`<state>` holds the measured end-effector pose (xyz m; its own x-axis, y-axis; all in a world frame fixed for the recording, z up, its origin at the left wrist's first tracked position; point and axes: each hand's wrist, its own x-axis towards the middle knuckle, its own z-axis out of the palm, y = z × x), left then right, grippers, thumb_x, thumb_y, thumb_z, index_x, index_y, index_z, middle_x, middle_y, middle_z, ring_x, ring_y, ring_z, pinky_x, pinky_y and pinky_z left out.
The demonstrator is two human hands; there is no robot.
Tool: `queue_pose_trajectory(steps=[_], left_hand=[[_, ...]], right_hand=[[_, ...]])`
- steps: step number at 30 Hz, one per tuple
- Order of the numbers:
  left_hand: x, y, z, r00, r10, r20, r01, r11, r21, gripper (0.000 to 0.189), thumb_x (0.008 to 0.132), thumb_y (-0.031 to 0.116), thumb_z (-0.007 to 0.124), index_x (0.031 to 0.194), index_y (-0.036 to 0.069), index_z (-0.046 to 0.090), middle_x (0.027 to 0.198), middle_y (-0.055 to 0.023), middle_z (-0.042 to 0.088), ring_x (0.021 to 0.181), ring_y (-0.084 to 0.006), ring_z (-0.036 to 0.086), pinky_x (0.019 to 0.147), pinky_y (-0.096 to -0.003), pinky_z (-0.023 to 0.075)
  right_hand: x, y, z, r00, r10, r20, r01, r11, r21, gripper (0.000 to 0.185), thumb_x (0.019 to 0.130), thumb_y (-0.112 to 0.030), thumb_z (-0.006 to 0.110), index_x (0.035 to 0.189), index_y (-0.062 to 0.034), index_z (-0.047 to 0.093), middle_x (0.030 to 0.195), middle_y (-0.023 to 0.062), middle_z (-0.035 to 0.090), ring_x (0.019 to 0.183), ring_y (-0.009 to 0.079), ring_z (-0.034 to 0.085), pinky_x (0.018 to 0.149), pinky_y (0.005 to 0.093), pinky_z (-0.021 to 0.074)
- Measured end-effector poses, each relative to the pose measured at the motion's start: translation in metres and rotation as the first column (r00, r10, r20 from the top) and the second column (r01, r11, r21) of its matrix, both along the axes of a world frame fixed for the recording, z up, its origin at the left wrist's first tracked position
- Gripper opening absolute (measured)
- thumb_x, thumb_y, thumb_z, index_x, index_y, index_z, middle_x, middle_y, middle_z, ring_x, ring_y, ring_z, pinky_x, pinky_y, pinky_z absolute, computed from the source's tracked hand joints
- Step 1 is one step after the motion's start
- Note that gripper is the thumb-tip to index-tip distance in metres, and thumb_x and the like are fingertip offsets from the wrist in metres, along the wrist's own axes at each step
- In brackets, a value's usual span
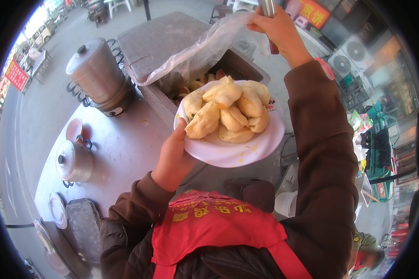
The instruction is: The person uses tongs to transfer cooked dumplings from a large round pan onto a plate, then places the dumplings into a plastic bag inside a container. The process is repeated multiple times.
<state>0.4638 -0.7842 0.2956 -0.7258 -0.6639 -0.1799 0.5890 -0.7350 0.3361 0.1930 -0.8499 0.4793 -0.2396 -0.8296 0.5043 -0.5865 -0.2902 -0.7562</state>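
Note:
My left hand (174,151) grips the rim of a white plate (230,157), thumb on top. Several pale yellow, folded dough pieces (227,108) are heaped on it. Raised at the upper right, my right hand (279,33) holds a metal-handled utensil (267,8), whose type I cannot tell. A clear plastic sheet (202,43) stretches from beside that hand across an insulated foam box (160,103). Beyond the plate, the box's opening shows more food pieces (192,85), partly hidden by plate and sheet. A grey lid (164,38) covers the box's far part.
On the white table (125,139) stand a tall metal steamer pot (94,69) and a smaller lidded pot (75,162). Plates (58,210) lie near a dark grey slab (83,226). A white bucket (286,204) is at my right. Another person (366,249) appears at lower right.

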Motion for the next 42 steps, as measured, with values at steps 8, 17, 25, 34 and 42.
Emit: queue_pose_trajectory(steps=[8, 17, 25, 34, 42], left_hand=[[-0.045, -0.013, -0.010, 0.998, -0.003, 0.070, -0.009, 0.984, 0.180, 0.039, 0.101, 0.021, 0.040, 0.133, -0.002, 0.040, 0.124, -0.0146, 0.056, 0.114, -0.0243, 0.056, 0.100, -0.0390, 0.0462], [0.016, 0.033, -0.029, 0.987, -0.061, 0.146, 0.069, 0.996, -0.050, 0.043, 0.098, 0.018, 0.045, 0.133, -0.005, 0.039, 0.130, -0.0184, 0.052, 0.114, -0.0274, 0.056, 0.098, -0.0413, 0.0454], [0.112, 0.102, -0.053, 0.579, 0.494, 0.648, 0.283, 0.624, -0.728, 0.031, 0.091, 0.006, 0.056, 0.120, -0.005, 0.051, 0.109, -0.0226, 0.061, 0.095, -0.0330, 0.062, 0.079, -0.0378, 0.0512], [0.116, 0.095, -0.078, 0.660, 0.721, 0.212, 0.531, -0.248, -0.810, 0.058, 0.081, 0.017, 0.072, 0.127, -0.009, 0.046, 0.104, -0.0258, 0.062, 0.093, -0.0426, 0.058, 0.079, -0.0434, 0.0481], [0.133, 0.220, -0.090, 0.842, -0.063, 0.536, 0.534, 0.242, -0.810, 0.058, 0.096, 0.032, 0.052, 0.141, 0.000, 0.034, 0.140, -0.0198, 0.040, 0.125, -0.0292, 0.045, 0.101, -0.0416, 0.0419]], right_hand=[[-0.004, 0.012, -0.008, 0.997, 0.016, -0.075, -0.014, 1.000, 0.020, 0.018, 0.084, -0.015, 0.065, 0.089, -0.0029, 0.052, 0.079, 0.0043, 0.061, 0.077, 0.0109, 0.065, 0.070, 0.0215, 0.0521], [-0.012, 0.106, -0.078, 0.995, -0.095, -0.022, 0.097, 0.986, 0.132, 0.017, 0.081, -0.018, 0.066, 0.089, -0.0064, 0.056, 0.069, 0.0012, 0.058, 0.061, 0.0094, 0.055, 0.057, 0.0263, 0.0443], [0.010, 0.160, -0.255, 0.933, -0.191, 0.305, 0.083, 0.938, 0.336, 0.011, 0.084, -0.007, 0.063, 0.091, -0.0026, 0.055, 0.088, 0.0037, 0.066, 0.081, 0.0109, 0.059, 0.074, 0.0269, 0.0486], [0.121, 0.412, -0.304, 0.516, -0.702, 0.491, 0.456, 0.710, 0.537, 0.018, 0.085, -0.014, 0.066, 0.090, -0.0053, 0.051, 0.071, 0.0009, 0.054, 0.060, 0.0086, 0.055, 0.052, 0.0240, 0.0456], [0.419, 0.672, -0.316, 0.040, -0.979, 0.201, 0.733, 0.166, 0.660, 0.044, 0.082, -0.032, 0.072, 0.108, -0.0005, 0.055, 0.088, 0.0151, 0.066, 0.080, 0.0266, 0.064, 0.070, 0.0360, 0.0487]])
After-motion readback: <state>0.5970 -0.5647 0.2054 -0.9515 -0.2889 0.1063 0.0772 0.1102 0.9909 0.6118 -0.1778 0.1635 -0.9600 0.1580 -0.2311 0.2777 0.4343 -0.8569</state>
